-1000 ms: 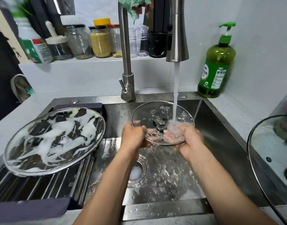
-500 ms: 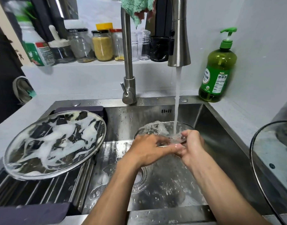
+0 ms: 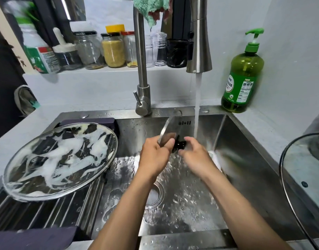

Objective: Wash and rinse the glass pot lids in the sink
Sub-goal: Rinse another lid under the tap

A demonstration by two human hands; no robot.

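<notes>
Three glass lids show, and the small one [image 3: 168,129] is your concern: you hold it over the middle of the sink [image 3: 245,159], tipped nearly on edge, rim up toward the tap base. That steep tilt probably lets rinse water sheet off the glass instead of pooling.

Your left hand [image 3: 155,156] grips the lid's lower edge, fingers [image 3: 170,142] curled round the rim. Your right hand [image 3: 194,156] is at the black knob [image 3: 179,144]; its fingers are bent toward the knob, but you cannot tell from this view whether they pinch it or only touch it.

Water [image 3: 197,105] falls from the faucet head [image 3: 199,42] just right of the lid and misses the glass, so to my eye this one is between passes or nearly rinsed.

On the drying rack [image 3: 46,213] over the sink's left side lies the large lid [image 3: 59,159], streaked with white suds; it looks soaped and parked there to wait for rinsing. A third lid [image 3: 303,177] rests on the surface [image 3: 254,127] at far right, clear of foam, likely done or not yet begun.

Behind stand a green soap bottle [image 3: 242,78] in the corner and jars [image 3: 113,49] on the ledge.
</notes>
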